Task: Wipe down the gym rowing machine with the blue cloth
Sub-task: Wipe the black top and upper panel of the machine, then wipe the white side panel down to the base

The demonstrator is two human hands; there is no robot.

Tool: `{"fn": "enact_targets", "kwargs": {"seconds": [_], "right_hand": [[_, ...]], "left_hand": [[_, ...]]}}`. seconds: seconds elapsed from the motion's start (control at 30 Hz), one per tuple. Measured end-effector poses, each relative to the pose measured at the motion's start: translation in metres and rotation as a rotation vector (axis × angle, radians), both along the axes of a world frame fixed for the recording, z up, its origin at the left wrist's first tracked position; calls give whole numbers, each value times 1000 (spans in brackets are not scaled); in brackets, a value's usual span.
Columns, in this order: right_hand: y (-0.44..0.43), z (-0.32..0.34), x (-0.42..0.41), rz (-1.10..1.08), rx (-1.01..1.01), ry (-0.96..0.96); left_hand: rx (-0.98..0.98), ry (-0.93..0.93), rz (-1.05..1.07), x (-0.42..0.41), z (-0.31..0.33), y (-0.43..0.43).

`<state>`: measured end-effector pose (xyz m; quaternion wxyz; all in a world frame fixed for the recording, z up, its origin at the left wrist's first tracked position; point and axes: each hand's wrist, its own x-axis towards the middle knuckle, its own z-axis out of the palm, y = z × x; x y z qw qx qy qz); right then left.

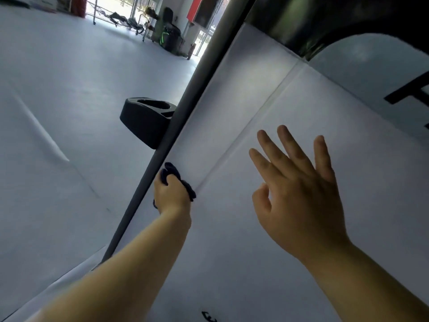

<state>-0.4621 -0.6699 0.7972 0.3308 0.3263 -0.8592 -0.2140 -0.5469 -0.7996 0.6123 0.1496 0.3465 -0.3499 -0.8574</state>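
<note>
**Left hand pressing cloth to the rail, right hand hovering open**

The left hand (170, 196) is reaching forward on a bare, nearly straight forearm, its fingers curling closed around a bunched dark blue cloth (177, 180) and holding it against the long dark grey metal rail of the rowing machine (176, 126). The rail is running diagonally from about seven o'clock up toward one o'clock across the view. The cloth is bulging out past the knuckles at the hand's twelve and three o'clock sides. A black moulded plastic seat (146, 119) is sitting on the rail, at about eleven o'clock from the left hand. The right hand (299, 189) is floating well apart at three o'clock, empty, palm down, fingers spread and pointing toward eleven o'clock, over the pale grey matted floor (69, 77).
</note>
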Motion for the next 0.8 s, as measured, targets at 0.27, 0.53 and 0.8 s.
{"fn": "enact_targets", "kwargs": {"seconds": [0.27,0.53,0.8], "right_hand": [[26,-17,13,-4,-129,14],[75,-45,30,64,-158,70],[115,-65,37,117,-275,191]], "left_hand": [[-786,514,48,45,65,47],[-1203,457,47,63,20,64],[-1718,821,198,73,2,93]]}}
